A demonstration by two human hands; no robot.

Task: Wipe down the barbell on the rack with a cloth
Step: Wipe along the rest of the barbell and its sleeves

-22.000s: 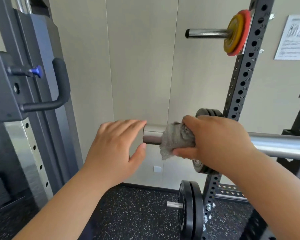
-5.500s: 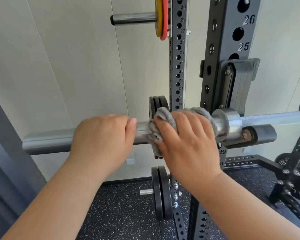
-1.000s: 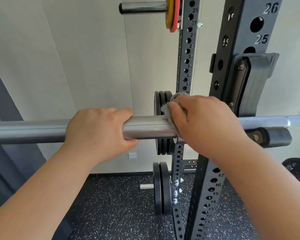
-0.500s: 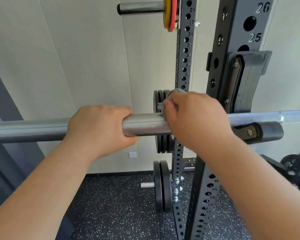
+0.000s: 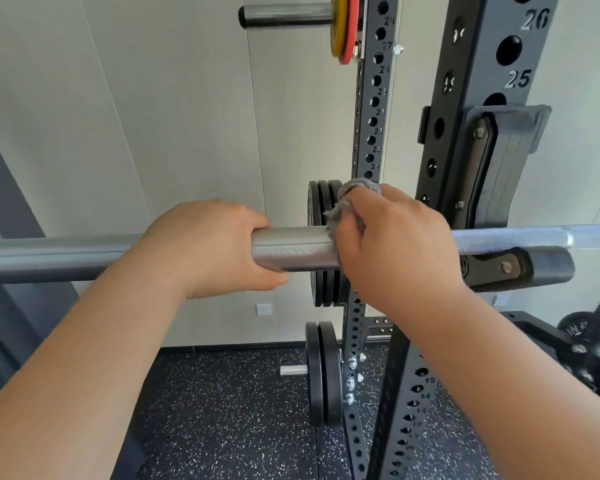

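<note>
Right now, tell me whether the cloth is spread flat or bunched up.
Bunched up. The cloth is crumpled under the right hand, which grips it round the barbell; only wrinkled folds show.

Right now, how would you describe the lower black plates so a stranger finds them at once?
Find the thin perforated upright behind the barbell. Near its foot, above the speckled floor, a short silver peg carries two black plates. The black stack higher up has three.
</note>
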